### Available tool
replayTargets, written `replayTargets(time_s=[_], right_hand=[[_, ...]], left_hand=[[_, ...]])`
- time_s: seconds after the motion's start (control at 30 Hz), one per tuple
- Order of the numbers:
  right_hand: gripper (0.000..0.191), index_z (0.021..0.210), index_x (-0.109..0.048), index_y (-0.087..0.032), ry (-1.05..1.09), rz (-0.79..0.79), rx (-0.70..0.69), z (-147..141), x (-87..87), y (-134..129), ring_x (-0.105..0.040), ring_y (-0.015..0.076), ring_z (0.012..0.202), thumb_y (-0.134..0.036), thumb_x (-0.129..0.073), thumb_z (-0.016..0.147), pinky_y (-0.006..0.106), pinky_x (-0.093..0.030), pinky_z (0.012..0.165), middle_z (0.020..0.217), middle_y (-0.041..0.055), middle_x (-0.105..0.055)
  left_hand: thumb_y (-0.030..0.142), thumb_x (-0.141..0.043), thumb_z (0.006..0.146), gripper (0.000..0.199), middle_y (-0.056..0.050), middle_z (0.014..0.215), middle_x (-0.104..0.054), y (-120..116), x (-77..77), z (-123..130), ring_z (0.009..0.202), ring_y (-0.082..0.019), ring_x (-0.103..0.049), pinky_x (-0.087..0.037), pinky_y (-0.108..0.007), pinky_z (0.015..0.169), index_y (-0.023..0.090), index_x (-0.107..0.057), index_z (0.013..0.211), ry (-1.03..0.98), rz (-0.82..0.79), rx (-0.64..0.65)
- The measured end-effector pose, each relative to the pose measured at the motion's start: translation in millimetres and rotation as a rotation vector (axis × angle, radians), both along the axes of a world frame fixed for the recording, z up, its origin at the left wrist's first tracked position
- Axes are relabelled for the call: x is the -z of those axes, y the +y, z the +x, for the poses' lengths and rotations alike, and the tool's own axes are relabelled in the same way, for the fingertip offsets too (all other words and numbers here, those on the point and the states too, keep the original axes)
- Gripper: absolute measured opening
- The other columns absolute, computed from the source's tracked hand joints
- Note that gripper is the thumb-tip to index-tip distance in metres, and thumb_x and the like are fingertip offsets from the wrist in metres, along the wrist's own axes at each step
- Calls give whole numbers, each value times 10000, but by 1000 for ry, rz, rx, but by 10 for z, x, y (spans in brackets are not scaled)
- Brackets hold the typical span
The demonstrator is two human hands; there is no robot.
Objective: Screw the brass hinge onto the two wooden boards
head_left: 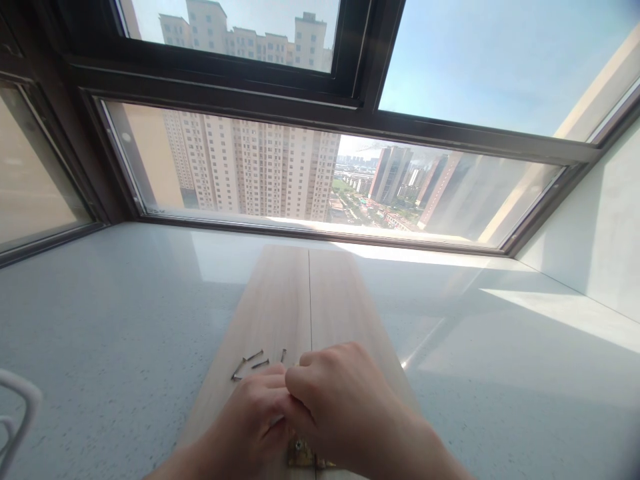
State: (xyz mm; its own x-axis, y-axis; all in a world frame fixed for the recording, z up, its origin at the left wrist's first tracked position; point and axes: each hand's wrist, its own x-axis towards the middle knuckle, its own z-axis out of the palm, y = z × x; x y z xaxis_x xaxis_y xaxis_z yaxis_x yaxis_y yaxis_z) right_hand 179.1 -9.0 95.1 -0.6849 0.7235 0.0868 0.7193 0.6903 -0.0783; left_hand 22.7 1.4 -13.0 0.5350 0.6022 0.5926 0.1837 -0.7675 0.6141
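Note:
Two pale wooden boards (280, 293) lie side by side, with a thin dark seam between them. Over their near part, my left hand (253, 413) and my right hand (345, 400) meet, fingers bent and pressed together. Whatever they hold is hidden by the fingers. Below my hands a brass-coloured metal plate (299, 457) with a screw shows partly across the seam. Several loose screws (255, 357) lie on the left board, just beyond my left hand.
The boards rest on a white speckled sill (125, 320). A dark window frame (350, 117) spans the far side, with tall buildings outside. At the left edge is a white curved tube (30, 407). A pale wall stands at right.

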Motion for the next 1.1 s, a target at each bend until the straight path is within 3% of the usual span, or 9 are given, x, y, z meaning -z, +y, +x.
replayTargets(time_s=[0.17, 0.37, 0.83, 1.1], right_hand=[[299, 572, -490, -165, 100, 21, 91, 105, -103, 16, -212, 102, 506, -259, -576, 842, 286, -107, 493, 553, -37, -509], [367, 559, -442, -162, 165, 30, 216, 277, -264, 38, -257, 87, 507, -301, -574, 872, 279, -128, 514, 540, -54, -412], [387, 553, -401, -161, 194, -12, 200, 329, -317, -4, -263, 80, 503, -293, -593, 862, 272, -143, 507, 525, -61, -407], [390, 557, -397, -164, 202, -21, 184, 327, -299, -9, -272, 79, 502, -298, -592, 867, 267, -155, 509, 525, -61, -405]], left_hand=[[208, -648, 793, 45, -21, 824, -655, -43, -32, -46, 782, -191, -577, -410, -281, 690, 209, -602, 793, 59, -101, -95], [82, -583, 637, 247, -5, 780, -574, -127, -115, -66, 705, -187, -527, -390, -292, 652, 203, -505, 838, 267, -120, -286], [74, -533, 565, 168, 2, 631, -546, -138, -117, -25, 576, -161, -479, -253, -255, 528, 194, -439, 635, 431, 6, -312], [93, -527, 689, 98, -8, 648, -591, -94, -12, -62, 597, -158, -544, -353, -250, 566, 191, -522, 684, 254, -21, -283]])
